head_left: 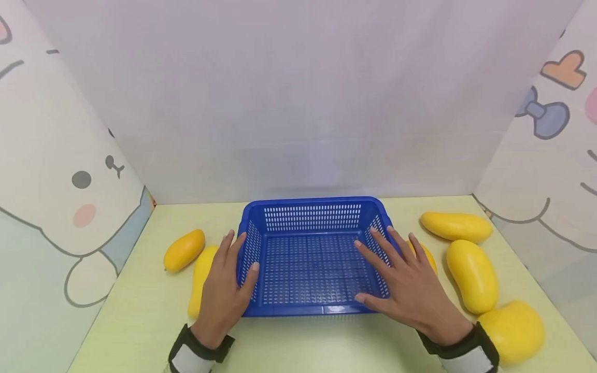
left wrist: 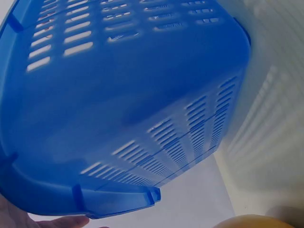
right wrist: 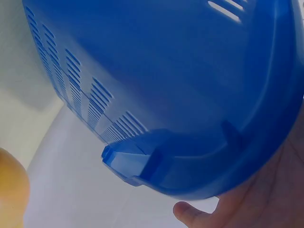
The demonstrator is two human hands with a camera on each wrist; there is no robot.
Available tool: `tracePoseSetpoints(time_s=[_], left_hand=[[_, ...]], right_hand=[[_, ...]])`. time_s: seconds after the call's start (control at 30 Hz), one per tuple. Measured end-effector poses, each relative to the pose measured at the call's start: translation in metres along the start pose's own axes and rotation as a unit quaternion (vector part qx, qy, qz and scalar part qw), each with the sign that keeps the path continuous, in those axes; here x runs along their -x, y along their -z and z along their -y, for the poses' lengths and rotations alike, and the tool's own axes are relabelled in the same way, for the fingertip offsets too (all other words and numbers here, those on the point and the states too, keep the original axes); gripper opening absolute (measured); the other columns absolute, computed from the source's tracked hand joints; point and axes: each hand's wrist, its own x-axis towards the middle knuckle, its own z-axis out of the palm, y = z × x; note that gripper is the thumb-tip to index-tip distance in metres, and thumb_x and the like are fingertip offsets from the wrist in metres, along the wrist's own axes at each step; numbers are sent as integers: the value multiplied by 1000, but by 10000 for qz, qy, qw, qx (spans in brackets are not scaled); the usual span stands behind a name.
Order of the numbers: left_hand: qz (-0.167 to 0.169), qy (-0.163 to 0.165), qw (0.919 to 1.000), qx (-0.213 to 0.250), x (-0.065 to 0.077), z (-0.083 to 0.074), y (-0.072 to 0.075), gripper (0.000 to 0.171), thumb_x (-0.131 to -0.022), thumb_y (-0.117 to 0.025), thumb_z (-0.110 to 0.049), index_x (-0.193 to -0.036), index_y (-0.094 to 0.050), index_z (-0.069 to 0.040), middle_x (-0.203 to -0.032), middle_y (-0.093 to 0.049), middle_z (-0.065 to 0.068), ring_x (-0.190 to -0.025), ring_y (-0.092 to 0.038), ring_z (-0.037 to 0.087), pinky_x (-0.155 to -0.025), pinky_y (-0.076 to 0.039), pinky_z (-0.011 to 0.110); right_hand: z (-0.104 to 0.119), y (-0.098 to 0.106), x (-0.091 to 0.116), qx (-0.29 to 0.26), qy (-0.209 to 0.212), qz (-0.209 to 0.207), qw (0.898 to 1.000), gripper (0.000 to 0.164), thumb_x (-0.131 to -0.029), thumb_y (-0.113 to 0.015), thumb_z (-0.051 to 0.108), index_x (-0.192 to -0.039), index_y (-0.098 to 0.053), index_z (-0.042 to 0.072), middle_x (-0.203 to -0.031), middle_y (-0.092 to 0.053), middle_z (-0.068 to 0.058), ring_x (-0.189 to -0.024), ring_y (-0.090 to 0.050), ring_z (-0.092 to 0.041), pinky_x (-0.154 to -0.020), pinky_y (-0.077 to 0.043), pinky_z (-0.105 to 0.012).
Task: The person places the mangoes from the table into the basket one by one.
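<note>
A blue plastic basket (head_left: pixel 317 269) with slotted walls stands on the table, and nothing lies in it. My left hand (head_left: pixel 223 290) is over its left rim, fingers spread and nearly straight. Over the right rim my right hand (head_left: pixel 410 292) hovers or rests, its fingers spread; whether it touches cannot be told from the head view. In the left wrist view the basket's outer corner (left wrist: pixel 123 85) fills the frame, with fingertips (left wrist: pixel 71 222) by the rim. The right wrist view shows another outer corner (right wrist: pixel 156 85) and part of the hand (right wrist: pixel 256 204) against the rim.
Left of the basket lie a small orange-yellow mango-like fruit (head_left: pixel 184 250) and a longer yellow one (head_left: pixel 200 282), partly behind my hand. To the right are a long yellow fruit (head_left: pixel 457 226), an oblong one (head_left: pixel 472 276), a big rounded one (head_left: pixel 513 331) and one half hidden (head_left: pixel 426 256). Walls (head_left: pixel 308 103) enclose the table.
</note>
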Motion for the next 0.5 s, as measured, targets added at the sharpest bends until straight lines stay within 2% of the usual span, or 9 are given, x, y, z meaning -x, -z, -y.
tracePoseSetpoints(time_s=[0.17,0.5], left_hand=[[111,246,9995,170,0,3,-2,59,-95,-43,-44,-147,-25,-23,-152,-20,11,-131,-32,32,-95,-40,53],[698,693,9943,413,-1,7,-7,64,-95,-40,-48,-148,-19,-20,-154,-13,13,-130,-32,36,-96,-37,56]], right_hand=[[0,2,-1,-13,-10,-53,10000,88,-75,-43,79,-147,-25,33,-154,-19,-6,-138,-12,-34,-107,-9,-61],[-1,6,-1,-76,-21,-83,9999,88,-75,-44,77,-148,-24,32,-154,-19,-6,-138,-12,-34,-108,-5,-59]])
